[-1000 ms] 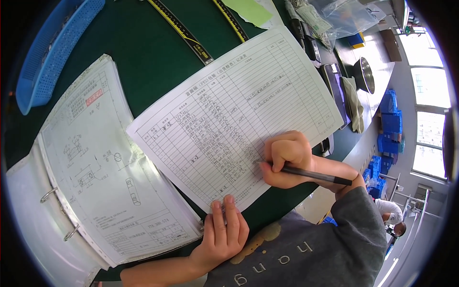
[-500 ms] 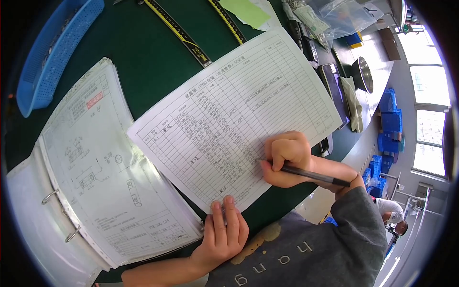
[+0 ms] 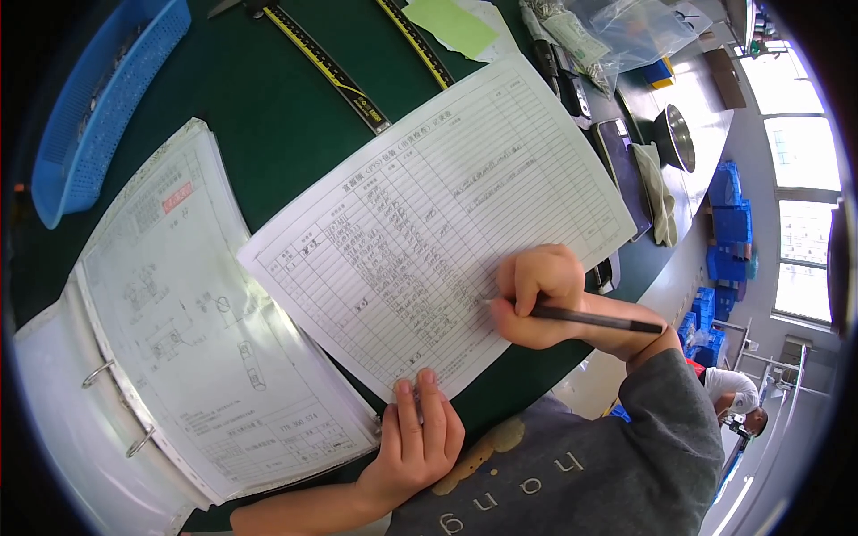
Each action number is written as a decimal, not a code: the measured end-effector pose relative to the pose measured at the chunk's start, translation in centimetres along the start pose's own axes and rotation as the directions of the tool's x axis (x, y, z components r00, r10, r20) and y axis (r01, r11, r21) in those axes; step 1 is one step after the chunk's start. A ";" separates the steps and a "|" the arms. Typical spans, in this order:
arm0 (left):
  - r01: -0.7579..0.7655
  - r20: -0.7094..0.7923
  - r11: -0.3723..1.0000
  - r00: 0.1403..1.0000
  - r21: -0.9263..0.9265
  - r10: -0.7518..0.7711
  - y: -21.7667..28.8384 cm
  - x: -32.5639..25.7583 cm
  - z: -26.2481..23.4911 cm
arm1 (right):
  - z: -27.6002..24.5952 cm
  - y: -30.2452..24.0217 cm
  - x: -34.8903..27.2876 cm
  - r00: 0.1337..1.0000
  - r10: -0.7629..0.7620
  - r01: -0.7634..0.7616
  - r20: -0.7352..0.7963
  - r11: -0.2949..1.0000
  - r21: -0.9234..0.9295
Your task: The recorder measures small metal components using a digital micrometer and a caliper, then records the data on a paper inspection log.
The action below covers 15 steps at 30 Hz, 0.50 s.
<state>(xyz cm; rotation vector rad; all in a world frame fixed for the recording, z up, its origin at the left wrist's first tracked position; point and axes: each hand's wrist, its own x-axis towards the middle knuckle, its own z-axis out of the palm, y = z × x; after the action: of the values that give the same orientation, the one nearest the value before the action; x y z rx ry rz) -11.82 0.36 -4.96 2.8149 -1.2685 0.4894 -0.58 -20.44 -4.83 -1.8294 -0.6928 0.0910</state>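
A white ruled form sheet [image 3: 447, 214] with handwritten entries lies on a dark green table mat [image 3: 259, 116]. My right hand [image 3: 536, 295] grips a dark pen [image 3: 599, 319], its tip on the sheet's lower right part. My left hand [image 3: 416, 442] lies flat, fingers together, pressing the near edge of the sheet. At my left an open ring binder [image 3: 170, 330] shows a page with technical drawings.
A blue perforated basket [image 3: 98, 116] sits at the far left. Two black-and-yellow rulers [image 3: 331, 67] and a green note [image 3: 451, 25] lie beyond the sheet. Plastic bags [image 3: 617, 31], a dark tablet [image 3: 621, 165], a cloth and a metal bowl [image 3: 675, 134] stand at right. Another person [image 3: 737, 397] is low right.
My right hand with the pen has shifted slightly along the line on the sheet. My left hand stays on the sheet's near edge.
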 end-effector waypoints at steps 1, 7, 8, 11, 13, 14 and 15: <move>0.005 0.009 1.000 1.000 -0.001 -0.005 0.1 -0.1 0.0 | 0.0 0.1 0.0 0.998 0.044 -0.041 -0.047 0.998 0.055; 0.004 -0.011 1.000 1.000 0.015 -0.004 0.2 0.2 0.1 | -0.4 0.1 -0.2 0.975 0.221 -0.219 0.005 0.964 0.151; -0.002 -0.006 1.000 1.000 0.031 0.002 0.2 0.1 0.1 | -0.3 0.0 -0.2 0.963 0.269 -0.263 0.001 0.941 0.211; -0.046 0.027 0.995 0.999 0.092 0.044 0.3 0.0 -0.3 | -1.9 -2.0 1.0 0.967 0.254 -0.250 -0.012 0.956 0.152; 0.008 0.095 0.996 0.995 -0.085 0.000 0.5 0.1 -0.5 | -4.2 -1.9 1.4 0.987 0.056 -0.101 -0.150 0.945 -0.312; -0.009 0.082 0.998 0.997 -0.064 0.015 0.4 0.1 -0.6 | -5.3 -1.6 1.8 0.970 -0.049 -0.098 -0.239 0.817 -0.568; 0.031 0.126 0.992 0.992 -0.122 -0.015 0.5 0.1 -1.0 | -6.5 -2.0 2.2 0.936 -0.137 -0.145 -0.325 0.690 -0.709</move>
<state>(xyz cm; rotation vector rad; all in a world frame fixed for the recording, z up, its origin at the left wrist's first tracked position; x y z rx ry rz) -12.41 0.04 -4.08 2.7904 -1.2380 0.2284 2.93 -24.38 -0.03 -2.5217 -0.4851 -0.5945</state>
